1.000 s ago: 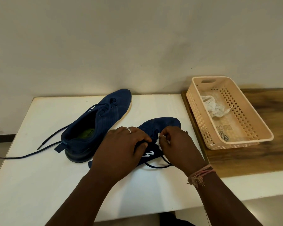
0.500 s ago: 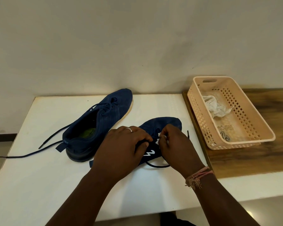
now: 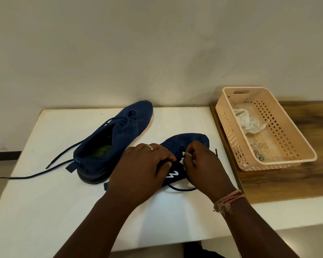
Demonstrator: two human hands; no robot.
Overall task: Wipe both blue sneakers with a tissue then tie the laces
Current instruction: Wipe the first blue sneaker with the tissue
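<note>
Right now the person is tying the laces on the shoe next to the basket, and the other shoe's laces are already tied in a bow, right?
Not quite. In the head view, the other shoe's laces are loose and trail across the table. The rest holds: both hands, left and right, work at the laces of the shoe next to the basket.

A white desk [image 3: 45, 211] carries two blue sneakers. The nearer sneaker [image 3: 190, 141] lies directly under the fingers [image 3: 168, 157], its toe poking out beyond them and a dark lace loop [image 3: 181, 189] trailing on the desk just behind the right fingers. The far sneaker [image 3: 116, 138] rests left of and beyond the fingers, its loose laces [image 3: 45, 173] spread out to the left. To the right of the fingers, a wooden board [image 3: 287, 183] lies on the desk and bears a peach basket [image 3: 280, 163]
</note>
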